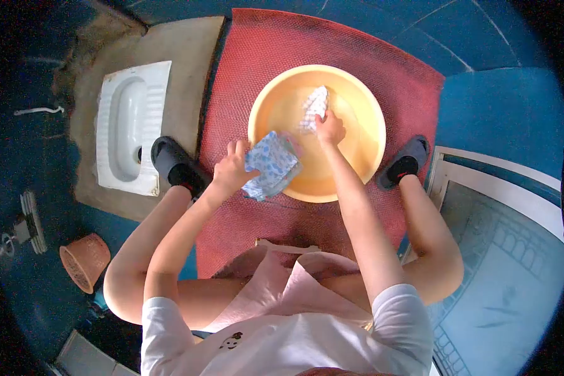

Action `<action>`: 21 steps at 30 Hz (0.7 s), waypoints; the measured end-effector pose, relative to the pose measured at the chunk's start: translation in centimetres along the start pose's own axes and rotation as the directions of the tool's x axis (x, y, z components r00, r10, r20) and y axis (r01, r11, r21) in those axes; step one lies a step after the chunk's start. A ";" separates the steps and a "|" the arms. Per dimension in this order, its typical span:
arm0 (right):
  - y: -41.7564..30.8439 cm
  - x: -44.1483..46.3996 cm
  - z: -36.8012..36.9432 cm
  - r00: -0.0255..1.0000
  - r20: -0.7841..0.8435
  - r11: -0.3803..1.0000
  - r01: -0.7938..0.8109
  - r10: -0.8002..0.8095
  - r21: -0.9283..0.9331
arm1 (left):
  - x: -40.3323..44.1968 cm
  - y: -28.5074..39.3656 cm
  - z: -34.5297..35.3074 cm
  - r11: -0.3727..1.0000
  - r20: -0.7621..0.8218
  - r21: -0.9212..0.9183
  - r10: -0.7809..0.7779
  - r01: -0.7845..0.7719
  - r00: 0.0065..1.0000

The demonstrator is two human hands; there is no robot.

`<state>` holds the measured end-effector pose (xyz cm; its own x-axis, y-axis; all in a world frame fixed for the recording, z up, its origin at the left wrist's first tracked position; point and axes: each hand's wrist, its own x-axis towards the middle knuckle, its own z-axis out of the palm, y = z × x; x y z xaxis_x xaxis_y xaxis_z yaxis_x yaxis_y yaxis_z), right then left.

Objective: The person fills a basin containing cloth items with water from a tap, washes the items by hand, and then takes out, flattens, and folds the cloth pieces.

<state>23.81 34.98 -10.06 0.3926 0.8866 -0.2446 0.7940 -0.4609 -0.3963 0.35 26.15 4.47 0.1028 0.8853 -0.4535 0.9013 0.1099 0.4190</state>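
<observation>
A blue-and-white patterned folded cloth (271,164) lies across the left rim of a yellow plastic basin (365,169). My left hand (232,170) is at its left edge, thumb against the fabric, fingers curled beside it; the grip is partly hidden. Inside the basin, my right hand (330,128) is closed on the lower end of a crumpled white cloth (316,105) with grey-looking markings. Shallow water seems to cover the basin's floor.
The basin stands on a red textured mat (250,69) between my slippered feet. To the left is a white squat toilet (131,125) set in a raised concrete slab (194,56). A peach plastic basket (84,263) is at lower left, and a white-framed door (482,250) at right.
</observation>
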 end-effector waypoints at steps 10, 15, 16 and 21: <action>-1.3 -3.5 -3.1 0.916 0.004 0.642 0.279 -0.402 0.714 | 3.9 0.9 1.1 0.713 0.114 -0.701 0.146 -0.025 0.983; -3.8 -10.8 -9.7 0.747 0.099 0.595 0.434 -0.658 0.677 | 3.7 4.8 2.4 0.214 0.364 -0.920 0.154 0.329 0.919; -4.0 -11.9 -10.6 0.679 0.129 0.573 0.484 -0.723 0.661 | 3.4 5.2 2.6 0.071 0.443 -0.896 0.204 0.438 0.873; 0.0 -11.6 -12.0 0.624 0.643 0.690 -0.219 -0.445 0.690 | 0.3 5.6 2.8 -0.159 0.445 -0.855 0.263 0.493 0.856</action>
<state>24.80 25.14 3.39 -0.4065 0.7331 -0.5453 0.1423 -0.5387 -0.8304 6.61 25.82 4.47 0.5125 0.5858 -0.6279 -0.4522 0.8057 0.3826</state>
